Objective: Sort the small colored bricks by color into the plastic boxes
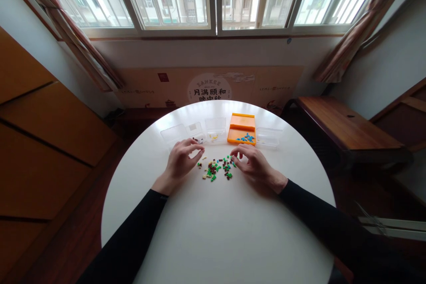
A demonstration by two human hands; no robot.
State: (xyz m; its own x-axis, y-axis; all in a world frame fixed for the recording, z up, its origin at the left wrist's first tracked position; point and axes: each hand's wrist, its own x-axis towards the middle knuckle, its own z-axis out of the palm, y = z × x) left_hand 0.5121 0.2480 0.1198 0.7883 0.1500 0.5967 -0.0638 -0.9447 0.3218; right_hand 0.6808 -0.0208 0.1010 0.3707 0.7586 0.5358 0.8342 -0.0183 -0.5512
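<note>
Finger and thumb of the left hand (181, 159) are sitting close at the tips, but it is too small to tell if they are pinching a brick. Behind that hand, a clear box (173, 132) is standing on the round white table (193, 239). Beside it, a second clear box (194, 127) is showing a few dark bits (199, 140) at its front. Next, a third clear box (215, 123) is holding some yellow bits (213, 136). Between the two hands, a loose pile of tiny bricks (212, 169) is lying on the table, with green, brown and tan ones all mixed up. On its right, a smaller bunch (227, 167) is lying spread out. Farther back, an orange box (242, 116) is lying open, and lots of blue bricks (246, 138) are sitting in its front part. Just right of the smaller bunch, the right hand (254, 164) is bending its fingers toward its thumb, and nobody can tell if it is gripping anything. Past the orange box, another clear box (269, 135) is standing.
</note>
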